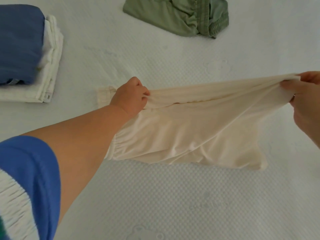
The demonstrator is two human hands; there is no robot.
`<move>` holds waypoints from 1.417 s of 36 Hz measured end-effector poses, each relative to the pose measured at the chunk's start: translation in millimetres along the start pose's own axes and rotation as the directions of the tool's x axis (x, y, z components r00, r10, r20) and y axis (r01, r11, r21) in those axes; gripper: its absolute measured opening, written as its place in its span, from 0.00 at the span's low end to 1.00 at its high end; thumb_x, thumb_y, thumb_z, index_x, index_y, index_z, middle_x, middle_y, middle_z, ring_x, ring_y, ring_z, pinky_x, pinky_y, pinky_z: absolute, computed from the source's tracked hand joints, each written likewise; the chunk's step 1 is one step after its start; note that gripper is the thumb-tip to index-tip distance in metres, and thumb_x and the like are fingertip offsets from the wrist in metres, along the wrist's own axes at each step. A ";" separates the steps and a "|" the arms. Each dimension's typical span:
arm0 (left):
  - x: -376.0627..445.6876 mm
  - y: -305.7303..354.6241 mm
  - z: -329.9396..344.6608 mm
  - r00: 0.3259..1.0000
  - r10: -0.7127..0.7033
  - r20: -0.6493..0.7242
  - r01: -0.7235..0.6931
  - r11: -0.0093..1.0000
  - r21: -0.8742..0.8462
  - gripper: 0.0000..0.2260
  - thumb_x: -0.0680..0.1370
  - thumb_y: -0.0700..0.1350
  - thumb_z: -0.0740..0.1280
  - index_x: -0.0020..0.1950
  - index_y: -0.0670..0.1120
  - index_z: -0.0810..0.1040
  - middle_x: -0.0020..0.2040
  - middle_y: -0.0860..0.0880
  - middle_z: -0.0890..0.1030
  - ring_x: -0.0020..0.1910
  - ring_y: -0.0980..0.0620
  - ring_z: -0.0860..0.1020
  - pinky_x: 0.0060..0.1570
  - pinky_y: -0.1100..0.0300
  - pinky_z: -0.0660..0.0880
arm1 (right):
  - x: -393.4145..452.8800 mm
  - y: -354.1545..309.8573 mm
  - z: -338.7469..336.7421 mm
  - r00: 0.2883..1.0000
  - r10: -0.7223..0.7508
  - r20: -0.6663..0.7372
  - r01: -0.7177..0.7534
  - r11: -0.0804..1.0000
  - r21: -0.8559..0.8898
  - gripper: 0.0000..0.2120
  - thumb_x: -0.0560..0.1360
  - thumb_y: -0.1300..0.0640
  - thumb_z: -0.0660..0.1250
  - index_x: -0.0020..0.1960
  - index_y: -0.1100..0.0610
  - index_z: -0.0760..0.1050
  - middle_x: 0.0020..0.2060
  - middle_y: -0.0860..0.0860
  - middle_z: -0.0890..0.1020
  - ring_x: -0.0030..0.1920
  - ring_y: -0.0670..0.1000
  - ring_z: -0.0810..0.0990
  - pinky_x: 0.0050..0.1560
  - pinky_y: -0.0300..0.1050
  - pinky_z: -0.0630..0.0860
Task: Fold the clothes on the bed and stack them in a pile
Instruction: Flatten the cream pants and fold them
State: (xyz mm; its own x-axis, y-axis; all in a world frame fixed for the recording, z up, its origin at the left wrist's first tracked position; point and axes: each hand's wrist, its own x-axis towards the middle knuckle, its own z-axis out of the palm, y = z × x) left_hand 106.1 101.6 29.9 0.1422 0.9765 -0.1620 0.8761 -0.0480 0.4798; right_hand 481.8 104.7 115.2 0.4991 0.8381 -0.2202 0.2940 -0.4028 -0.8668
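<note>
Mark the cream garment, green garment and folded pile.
cream garment (190, 129), head view, its hanging middle
green garment (164, 18), head view, its flat left part
folded pile (19, 40), head view, blue top layer

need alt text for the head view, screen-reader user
Both hands, left and right, grip a cream garment stretched between them just above a white bed. A folded pile, blue on white, lies far left; a crumpled green garment lies at the far edge.
</note>
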 end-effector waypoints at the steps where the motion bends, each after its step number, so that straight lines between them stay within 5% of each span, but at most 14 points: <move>1: 2.4 -0.1 1.6 1.000 -0.017 0.009 0.017 1.000 0.006 0.10 0.75 0.41 0.66 0.55 0.44 0.81 0.54 0.46 0.73 0.49 0.46 0.75 0.48 0.62 0.67 | 0.6 0.4 1.4 1.000 0.002 -0.002 -0.002 1.000 0.000 0.10 0.60 0.57 0.70 0.39 0.48 0.76 0.47 0.53 0.80 0.55 0.58 0.79 0.57 0.56 0.77; 7: 12.2 5.4 4.6 0.997 -0.059 0.040 0.054 0.992 0.117 0.09 0.74 0.45 0.66 0.52 0.45 0.80 0.57 0.46 0.73 0.50 0.42 0.75 0.50 0.54 0.68 | 3.8 3.2 8.2 0.999 0.032 -0.023 -0.031 0.999 0.021 0.09 0.59 0.58 0.70 0.35 0.45 0.75 0.42 0.48 0.80 0.51 0.54 0.80 0.56 0.52 0.77; 12: 17.8 10.5 -12.5 0.972 0.023 -0.232 -0.004 0.997 0.080 0.06 0.71 0.42 0.68 0.46 0.43 0.80 0.51 0.42 0.76 0.53 0.40 0.73 0.52 0.52 0.65 | 12.6 10.5 -0.3 0.996 0.067 -0.054 -0.065 0.997 0.047 0.09 0.59 0.58 0.70 0.34 0.45 0.75 0.42 0.47 0.81 0.53 0.54 0.80 0.56 0.52 0.78; 19: 26.5 24.3 -28.0 0.951 0.080 -0.299 -0.089 0.996 -0.016 0.03 0.74 0.38 0.63 0.44 0.42 0.76 0.42 0.44 0.79 0.41 0.42 0.76 0.44 0.52 0.70 | 32.3 23.9 -5.7 0.993 0.111 -0.032 -0.109 0.993 0.052 0.14 0.54 0.53 0.71 0.39 0.46 0.77 0.44 0.48 0.81 0.51 0.52 0.81 0.53 0.49 0.79; 25: 15.4 14.0 -4.6 0.992 0.117 -0.039 -0.114 0.991 0.066 0.09 0.73 0.36 0.64 0.41 0.45 0.82 0.50 0.45 0.77 0.46 0.42 0.77 0.44 0.56 0.69 | 41.2 35.2 -5.2 0.990 0.136 -0.027 -0.135 0.990 0.026 0.18 0.55 0.54 0.70 0.45 0.49 0.78 0.48 0.49 0.82 0.51 0.51 0.81 0.54 0.47 0.78; 31: 9.6 6.2 29.3 0.979 -0.019 0.205 -0.015 0.986 0.165 0.10 0.77 0.42 0.63 0.55 0.47 0.80 0.57 0.46 0.69 0.51 0.44 0.74 0.48 0.53 0.71 | 34.7 31.8 8.4 0.994 0.106 -0.008 -0.106 0.994 0.019 0.10 0.58 0.58 0.70 0.36 0.47 0.75 0.41 0.47 0.80 0.47 0.51 0.80 0.54 0.50 0.78; 39: 4.6 -0.3 29.6 0.957 -0.013 0.290 -0.023 0.993 0.120 0.08 0.69 0.56 0.71 0.37 0.53 0.78 0.59 0.53 0.67 0.53 0.52 0.71 0.51 0.57 0.70 | 40.3 31.6 13.1 0.993 0.120 -0.001 -0.120 0.993 -0.008 0.10 0.59 0.57 0.71 0.37 0.46 0.75 0.45 0.50 0.80 0.55 0.56 0.80 0.57 0.54 0.77; 51: -13.4 -5.1 23.9 0.966 0.046 0.255 -0.054 0.998 0.023 0.07 0.71 0.53 0.71 0.41 0.50 0.81 0.61 0.54 0.69 0.55 0.55 0.71 0.53 0.61 0.67 | 33.6 34.4 7.0 0.989 0.143 -0.032 -0.143 0.990 0.018 0.11 0.59 0.59 0.71 0.36 0.46 0.75 0.43 0.47 0.80 0.55 0.54 0.80 0.57 0.53 0.77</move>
State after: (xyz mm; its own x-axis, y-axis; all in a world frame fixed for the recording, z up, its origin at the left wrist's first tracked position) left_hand 110.8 83.7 9.0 0.2952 0.8872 -0.3546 0.8777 -0.1051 0.4676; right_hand 502.9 121.6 74.9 0.5616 0.7597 -0.3279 0.2050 -0.5116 -0.8344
